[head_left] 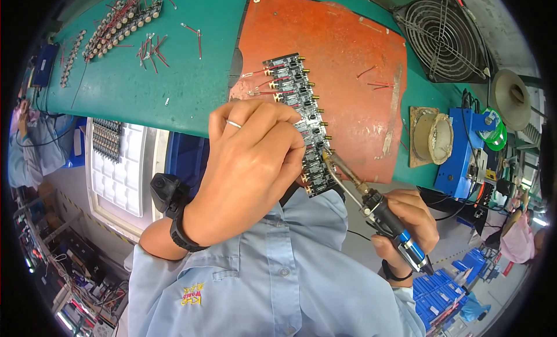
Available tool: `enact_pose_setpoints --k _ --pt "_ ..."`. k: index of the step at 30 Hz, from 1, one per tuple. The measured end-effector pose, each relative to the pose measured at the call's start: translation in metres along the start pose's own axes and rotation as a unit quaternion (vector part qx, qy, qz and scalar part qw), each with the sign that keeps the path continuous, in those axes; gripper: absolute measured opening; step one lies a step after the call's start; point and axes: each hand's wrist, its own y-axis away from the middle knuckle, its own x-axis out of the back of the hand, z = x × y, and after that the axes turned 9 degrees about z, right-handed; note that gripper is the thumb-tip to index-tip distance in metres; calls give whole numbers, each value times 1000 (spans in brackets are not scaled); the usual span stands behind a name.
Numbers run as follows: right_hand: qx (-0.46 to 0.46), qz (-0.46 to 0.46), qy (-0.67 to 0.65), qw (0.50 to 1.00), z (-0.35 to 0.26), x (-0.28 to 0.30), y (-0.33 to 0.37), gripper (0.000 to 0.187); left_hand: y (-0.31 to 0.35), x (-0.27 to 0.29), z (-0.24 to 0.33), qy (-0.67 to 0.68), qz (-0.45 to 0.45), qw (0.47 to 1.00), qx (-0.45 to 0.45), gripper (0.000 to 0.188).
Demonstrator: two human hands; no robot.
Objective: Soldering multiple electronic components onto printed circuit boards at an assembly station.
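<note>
A long panel of small black circuit boards lies on an orange mat at the near edge of the bench. Red wires with pale ends stick out from its upper left side, and brass-coloured connectors line its right side. My left hand is over the panel's left side, fingers pinched together; whatever is between the fingertips is hidden. My right hand is wrapped round a soldering iron with a thin metal feed tube beside its barrel. The iron's tip is at the lower part of the panel, close to my left fingers.
Loose red wires and wired boards lie on the green bench at left. A black fan, a round pot, a blue device and a green solder spool stand at right. A white tray is lower left.
</note>
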Motion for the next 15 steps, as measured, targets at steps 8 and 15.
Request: enact_pose_setpoints --k 8,15 --pt "7 -52 52 997 -7 -5 -10 46 1 -1 0 4 -2 1000 9 13" --pt "8 -79 74 994 -7 -3 -11 51 0 -1 0 6 -7 1000 8 13"
